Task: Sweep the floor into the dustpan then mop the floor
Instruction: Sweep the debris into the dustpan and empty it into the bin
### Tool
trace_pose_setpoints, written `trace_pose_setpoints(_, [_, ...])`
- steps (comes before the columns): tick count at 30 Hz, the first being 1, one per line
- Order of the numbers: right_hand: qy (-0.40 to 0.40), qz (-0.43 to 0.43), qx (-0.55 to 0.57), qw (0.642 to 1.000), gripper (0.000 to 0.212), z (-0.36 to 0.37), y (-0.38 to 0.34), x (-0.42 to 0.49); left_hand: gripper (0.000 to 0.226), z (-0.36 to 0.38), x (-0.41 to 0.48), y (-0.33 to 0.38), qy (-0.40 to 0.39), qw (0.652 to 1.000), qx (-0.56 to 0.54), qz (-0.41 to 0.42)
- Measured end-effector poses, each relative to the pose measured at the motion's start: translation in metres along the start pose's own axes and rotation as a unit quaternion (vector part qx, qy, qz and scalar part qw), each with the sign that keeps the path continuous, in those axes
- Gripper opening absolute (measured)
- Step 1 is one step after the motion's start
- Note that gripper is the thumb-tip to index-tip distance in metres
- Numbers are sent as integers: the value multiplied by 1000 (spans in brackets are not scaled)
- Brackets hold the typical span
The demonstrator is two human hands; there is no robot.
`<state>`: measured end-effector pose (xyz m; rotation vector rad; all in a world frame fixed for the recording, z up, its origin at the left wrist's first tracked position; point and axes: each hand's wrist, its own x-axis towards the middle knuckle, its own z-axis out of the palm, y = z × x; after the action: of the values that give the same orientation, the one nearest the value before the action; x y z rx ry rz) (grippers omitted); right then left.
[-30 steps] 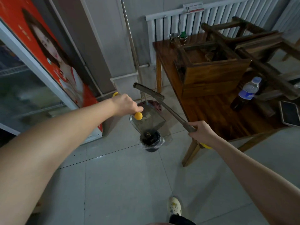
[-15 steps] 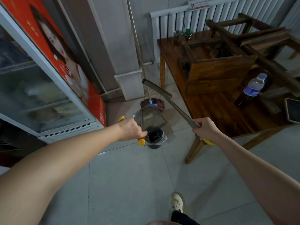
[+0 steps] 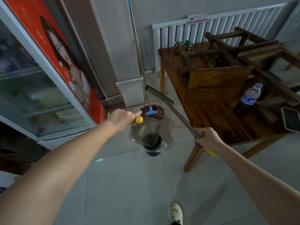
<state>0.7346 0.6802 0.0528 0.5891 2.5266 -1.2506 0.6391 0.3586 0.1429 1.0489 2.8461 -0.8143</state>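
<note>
Grey glossy tiles cover the floor [image 3: 126,184], and I spot no debris from up here. Left grip [image 3: 121,118] is curled round the yellow-knobbed handle, tipping the smoky translucent plastic dustpan [image 3: 144,132] over the black, bag-lined bin [image 3: 154,150]. Right grip [image 3: 206,138] is wrapped round the broom [image 3: 159,95] shaft, its toothed head raised. I'd say sweeping is nearly done and mopping is all to come: the maroon string mop [image 3: 152,112] leans at the wall, beside the wooden surface [image 3: 211,116].
</note>
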Motion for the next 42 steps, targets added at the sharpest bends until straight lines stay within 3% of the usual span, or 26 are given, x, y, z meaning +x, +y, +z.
trace_pose_setpoints(4, [-3,-9,-3,1000,57,5,-11,11,58,-1,0,-18,24,995,-48,-80])
trace_pose_setpoints(9, [-22,-35,-18,999,55,9,-32,32,69,-7,-8,-49,28,981,-69,-179])
trace_pose_setpoints(14, [-47,-60,-26,997,54,13,-56,51,42,-17,-25,-81,53,951,-127,-277])
trace_pose_setpoints(16, [-56,-73,-20,996,54,15,-66,57,42,-19,-27,-86,56,944,-128,-299])
trace_pose_setpoints(23, [-88,-107,-12,990,54,15,-95,75,47,-21,-30,-87,33,933,-80,-349])
trace_pose_setpoints(29, [-107,-126,-37,986,56,10,-107,88,47,-24,-43,-95,45,911,-111,-394])
trace_pose_setpoints(42, [-147,-120,-23,982,53,24,-116,119,41,-6,-39,-101,14,903,-131,-408])
